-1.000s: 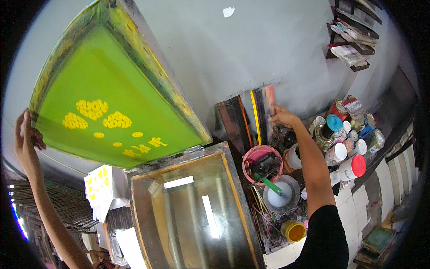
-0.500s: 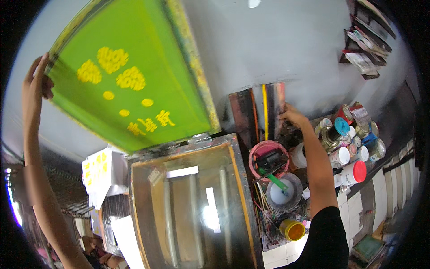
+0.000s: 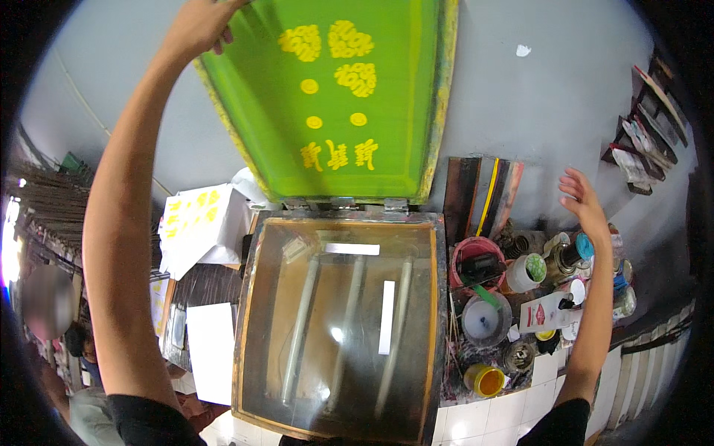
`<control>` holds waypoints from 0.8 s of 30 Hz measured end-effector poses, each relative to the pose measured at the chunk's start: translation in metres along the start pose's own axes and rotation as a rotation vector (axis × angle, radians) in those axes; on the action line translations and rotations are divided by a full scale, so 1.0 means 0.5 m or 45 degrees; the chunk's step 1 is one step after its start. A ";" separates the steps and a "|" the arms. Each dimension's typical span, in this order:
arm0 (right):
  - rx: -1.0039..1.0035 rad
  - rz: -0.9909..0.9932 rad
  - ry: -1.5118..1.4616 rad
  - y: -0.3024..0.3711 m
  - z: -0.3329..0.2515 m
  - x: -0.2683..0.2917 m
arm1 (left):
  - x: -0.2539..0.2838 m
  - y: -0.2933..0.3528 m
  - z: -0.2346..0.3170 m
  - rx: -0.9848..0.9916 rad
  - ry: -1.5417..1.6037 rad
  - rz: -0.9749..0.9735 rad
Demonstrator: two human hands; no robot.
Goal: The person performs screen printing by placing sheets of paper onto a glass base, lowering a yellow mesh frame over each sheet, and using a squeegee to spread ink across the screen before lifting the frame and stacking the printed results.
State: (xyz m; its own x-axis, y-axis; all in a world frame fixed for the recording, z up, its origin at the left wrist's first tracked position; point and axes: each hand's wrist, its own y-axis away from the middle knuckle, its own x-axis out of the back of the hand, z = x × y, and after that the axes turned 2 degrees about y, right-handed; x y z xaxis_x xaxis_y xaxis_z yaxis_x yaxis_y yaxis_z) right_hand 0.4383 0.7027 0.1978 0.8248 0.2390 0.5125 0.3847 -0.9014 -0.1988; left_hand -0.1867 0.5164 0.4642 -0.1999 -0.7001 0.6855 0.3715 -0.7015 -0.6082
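Observation:
A green screen-printing frame (image 3: 327, 89) with yellow designs and characters is tilted up against the wall. It is hinged to the back of a glass-topped box (image 3: 342, 320) with tubes under the glass. My left hand (image 3: 201, 26) is at the frame's upper left edge, fingers curled onto it; its fingertips are partly cut off by the picture's top. My right hand (image 3: 584, 201) is raised over the cans at the right, fingers apart and nothing in it. Left of it, several squeegees (image 3: 487, 195) lean on the wall.
A pink bucket (image 3: 457, 249), a grey tub (image 3: 509, 320), a yellow paint pot (image 3: 485, 380) and several cans and bottles (image 3: 547, 312) crowd the right. Printed paper (image 3: 197, 219) is stacked at the left, above a white sheet (image 3: 210, 353). Another person (image 3: 100, 416) shows at lower left.
My right hand has left the squeegees and moved right, its fingers now spread. My left hand stays at the frame's edge. The whole view has turned.

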 end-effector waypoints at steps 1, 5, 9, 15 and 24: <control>-0.041 0.027 0.005 0.046 -0.048 0.009 | 0.004 0.008 0.007 -0.016 0.033 0.004; -0.008 0.046 0.054 0.226 -0.195 0.023 | 0.038 0.055 0.026 -0.010 0.065 0.016; -0.001 0.043 0.265 0.378 -0.284 0.025 | 0.107 0.124 -0.048 0.145 -0.011 -0.084; -0.189 0.221 0.306 0.577 -0.349 -0.050 | 0.093 0.282 -0.475 0.166 0.178 -0.066; -0.549 0.188 -0.110 0.825 -0.349 -0.379 | -0.190 0.723 -0.886 0.065 -0.580 -0.512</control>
State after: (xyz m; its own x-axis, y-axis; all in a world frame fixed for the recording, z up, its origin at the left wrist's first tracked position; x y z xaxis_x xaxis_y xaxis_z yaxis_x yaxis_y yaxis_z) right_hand 0.3685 0.2224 0.1644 0.8964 0.1092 0.4295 0.0677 -0.9915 0.1107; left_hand -0.4351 0.2704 0.0019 0.0706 -0.2464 0.9666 0.3926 -0.8839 -0.2540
